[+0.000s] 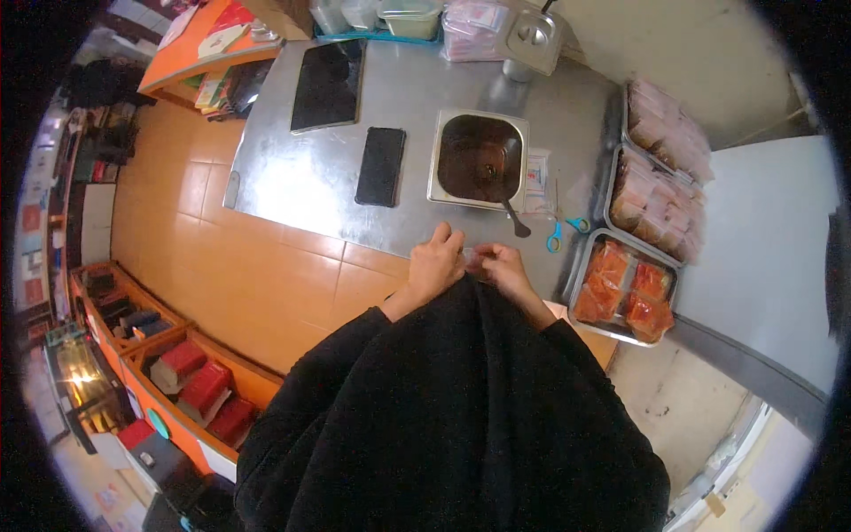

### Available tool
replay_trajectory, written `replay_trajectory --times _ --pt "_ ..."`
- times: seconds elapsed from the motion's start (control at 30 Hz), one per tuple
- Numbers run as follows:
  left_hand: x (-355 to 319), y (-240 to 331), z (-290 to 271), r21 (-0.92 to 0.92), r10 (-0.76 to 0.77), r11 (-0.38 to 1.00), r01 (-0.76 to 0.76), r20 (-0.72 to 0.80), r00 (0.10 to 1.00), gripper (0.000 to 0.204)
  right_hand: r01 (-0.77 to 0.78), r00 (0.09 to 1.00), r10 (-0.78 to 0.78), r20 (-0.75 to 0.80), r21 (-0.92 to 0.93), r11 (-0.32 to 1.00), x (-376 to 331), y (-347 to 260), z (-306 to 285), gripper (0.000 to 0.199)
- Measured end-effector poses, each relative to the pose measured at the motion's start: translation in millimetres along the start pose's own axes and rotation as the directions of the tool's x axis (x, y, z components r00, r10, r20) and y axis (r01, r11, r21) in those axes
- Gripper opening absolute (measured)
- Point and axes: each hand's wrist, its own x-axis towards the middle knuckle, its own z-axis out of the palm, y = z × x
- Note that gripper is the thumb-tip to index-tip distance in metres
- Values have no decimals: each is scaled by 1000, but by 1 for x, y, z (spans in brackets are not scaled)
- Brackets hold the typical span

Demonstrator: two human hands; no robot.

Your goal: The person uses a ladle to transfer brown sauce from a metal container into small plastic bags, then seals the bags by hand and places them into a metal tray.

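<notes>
Close to my body at the table's near edge, my left hand (435, 268) and my right hand (503, 271) are held close together, fingers curled in. Between the fingertips shows a small piece of clear plastic (469, 256), partly hidden by the fingers; its full shape cannot be made out. Just beyond the hands stands a square steel container (436, 168) of dark brown liquid, a dark-handled spoon (519, 229) leaning out over its near rim. Right of it lie blue-handled scissors (555, 239) and a flat clear packet with printing (538, 173).
A phone (381, 167) and a black tablet (328, 86) lie on the steel table (275, 168). Along the right edge stand trays of pale packets (656, 204) and a tray of red-orange bagged food (651, 293). Plastic tubs (409, 18) and a lidded steel container (534, 37) stand at the back.
</notes>
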Motion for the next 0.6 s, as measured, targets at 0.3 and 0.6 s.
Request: replay_trajectory --times 0.3,0.6 --pt "6 -20 10 -48 157 986 -157 -4 988 14 -63 996 70 -55 108 992 2 -8 9 11" --pt "4 -62 15 -667 -39 -160 728 741 671 7 -369 868 136 477 438 820 -1 -7 10 23"
